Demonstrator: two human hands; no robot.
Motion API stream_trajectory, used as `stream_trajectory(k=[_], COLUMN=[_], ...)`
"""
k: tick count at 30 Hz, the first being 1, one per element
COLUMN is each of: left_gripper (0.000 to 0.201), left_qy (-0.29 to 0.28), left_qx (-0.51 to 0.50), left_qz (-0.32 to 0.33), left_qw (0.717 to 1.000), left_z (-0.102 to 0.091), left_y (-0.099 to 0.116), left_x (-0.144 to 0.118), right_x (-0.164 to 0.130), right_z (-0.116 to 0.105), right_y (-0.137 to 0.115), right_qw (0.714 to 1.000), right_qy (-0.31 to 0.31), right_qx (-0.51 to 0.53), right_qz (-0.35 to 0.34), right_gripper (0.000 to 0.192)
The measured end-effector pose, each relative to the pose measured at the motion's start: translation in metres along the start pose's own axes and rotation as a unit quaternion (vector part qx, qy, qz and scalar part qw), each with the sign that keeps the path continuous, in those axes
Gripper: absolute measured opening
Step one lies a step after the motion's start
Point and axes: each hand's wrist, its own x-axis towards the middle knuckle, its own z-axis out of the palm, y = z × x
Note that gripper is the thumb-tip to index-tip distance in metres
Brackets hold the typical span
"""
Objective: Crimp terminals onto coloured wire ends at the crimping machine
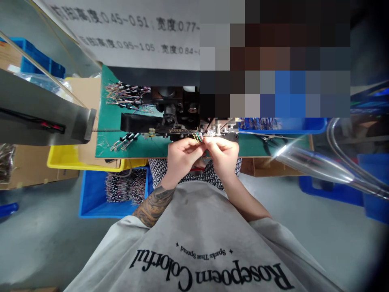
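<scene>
Thin coloured wires (198, 138), some yellow and some green, stick up between my two hands at the front of a dark machine (170, 115). My left hand (184, 156) has its fingers pinched on the wires from the left side. Opposite it, my right hand (224, 154) is closed too, thumb and forefinger together at the machine's front, close to the wire ends. Its fingertips meet those of my left hand. A chain-like strip (179, 130) runs from the left into the machine. The lower part of the wires is hidden by my fingers.
Bundles of wires (129, 95) lie on the green work mat (105, 121), left of the machine. A blue bin (91, 202) with more bundles stands below left, beside a yellow tray (60, 156). A bright lamp (319, 162) reaches in from the right. A printed sheet (130, 32) hangs above.
</scene>
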Motion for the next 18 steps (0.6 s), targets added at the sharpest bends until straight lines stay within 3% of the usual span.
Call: stream_trajectory(k=[11, 18], left_gripper=[0.027, 0.018], left_qy=[-0.022, -0.028], left_qx=[-0.034, -0.019], left_qz=[0.022, 0.063], left_qw=[0.999, 0.997], left_z=[0.0036, 0.0002], left_y=[0.0013, -0.0032], left_x=[0.0004, 0.0009], right_x=[0.0005, 0.0009], right_z=[0.0011, 0.0008], right_y=[-0.0017, -0.003], right_qw=[1.0, 1.0], right_qy=[0.017, 0.015], right_qx=[0.006, 0.013], right_qz=[0.005, -0.006], right_gripper=[0.038, 0.04])
